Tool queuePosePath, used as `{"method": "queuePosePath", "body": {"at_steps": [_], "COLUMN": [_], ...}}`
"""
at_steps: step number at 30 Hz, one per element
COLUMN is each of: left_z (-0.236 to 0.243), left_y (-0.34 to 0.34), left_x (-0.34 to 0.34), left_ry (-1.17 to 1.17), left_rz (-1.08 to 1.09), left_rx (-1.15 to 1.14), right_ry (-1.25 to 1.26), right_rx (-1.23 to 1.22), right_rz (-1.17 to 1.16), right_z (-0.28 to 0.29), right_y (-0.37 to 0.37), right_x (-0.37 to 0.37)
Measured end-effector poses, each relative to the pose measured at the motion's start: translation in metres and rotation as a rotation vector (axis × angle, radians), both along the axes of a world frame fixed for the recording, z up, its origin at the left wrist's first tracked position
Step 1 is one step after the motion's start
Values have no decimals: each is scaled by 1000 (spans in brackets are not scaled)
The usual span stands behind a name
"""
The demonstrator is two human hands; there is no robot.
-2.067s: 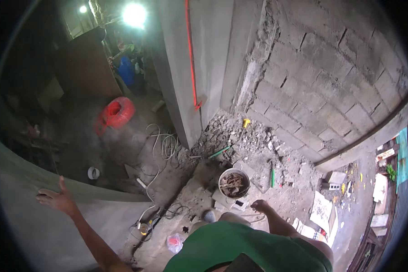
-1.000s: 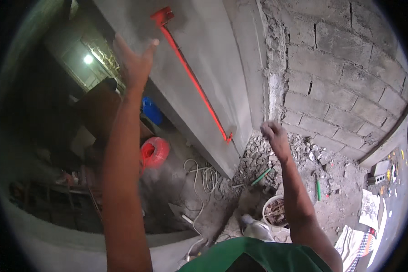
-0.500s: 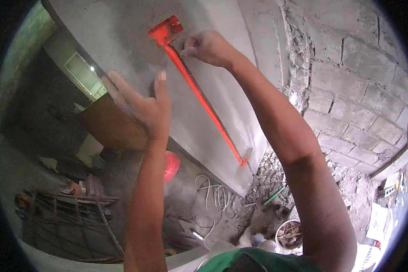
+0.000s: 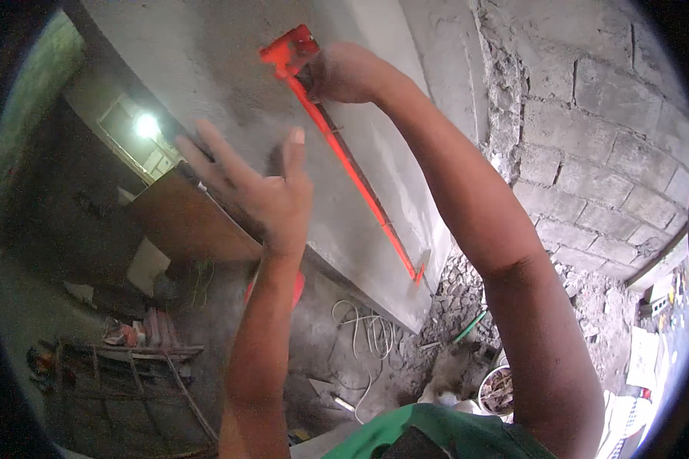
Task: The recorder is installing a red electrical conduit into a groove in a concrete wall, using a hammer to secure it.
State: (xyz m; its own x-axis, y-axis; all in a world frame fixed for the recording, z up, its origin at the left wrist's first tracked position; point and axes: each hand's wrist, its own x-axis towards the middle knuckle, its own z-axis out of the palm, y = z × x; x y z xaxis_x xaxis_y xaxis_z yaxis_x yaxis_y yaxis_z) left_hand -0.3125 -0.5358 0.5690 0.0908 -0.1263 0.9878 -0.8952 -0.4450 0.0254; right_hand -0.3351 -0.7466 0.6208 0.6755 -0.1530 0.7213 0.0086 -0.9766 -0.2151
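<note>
A red-orange box sits on the grey plastered wall, with an orange pipe running slantwise down from it beside a dark groove. At the pipe's lower end is a small orange fitting. My right hand is close against the box and pipe top, its fingers curled in toward the groove. They are blurred and partly hidden, so what they hold, if anything, cannot be made out. Lower left, my left hand is held up by the wall's edge, fingers spread and thumb raised, holding nothing.
Bare block wall stands to the right, with rubble at its foot. A pale cable lies coiled on the floor near a bucket of debris. Left are a brown board and a rod frame. A red object shows behind my left forearm.
My right hand has moved down and in against the pipe's top beside the box. My left hand has shifted right, its fingers spread wider. The view has shifted slightly.
</note>
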Motion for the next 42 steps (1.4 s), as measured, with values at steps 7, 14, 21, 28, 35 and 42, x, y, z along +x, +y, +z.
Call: {"method": "queuePosePath", "body": {"at_steps": [7,14,21,28,35,42], "left_z": [2,-3,1,0,0,-1], "left_y": [-1,-2,-2,7,9,12], "left_x": [0,2,0,1,-6,-13], "left_ry": [-23,15,19,102,85,139], "left_rz": [-50,-33,13,-55,-35,0], "left_rx": [-21,-7,-57,-100,-85,-58], "right_ry": [20,-41,-136,-182,-46,81], "right_rx": [191,98,122,435,914,1260], "right_rz": [229,80,120,242,5,-283], "right_z": [-6,-9,-13,-74,-264,-534], "right_y": [-14,-8,1,-25,-64,-34], "right_x": [-8,-4,-6,-27,-129,-260]}}
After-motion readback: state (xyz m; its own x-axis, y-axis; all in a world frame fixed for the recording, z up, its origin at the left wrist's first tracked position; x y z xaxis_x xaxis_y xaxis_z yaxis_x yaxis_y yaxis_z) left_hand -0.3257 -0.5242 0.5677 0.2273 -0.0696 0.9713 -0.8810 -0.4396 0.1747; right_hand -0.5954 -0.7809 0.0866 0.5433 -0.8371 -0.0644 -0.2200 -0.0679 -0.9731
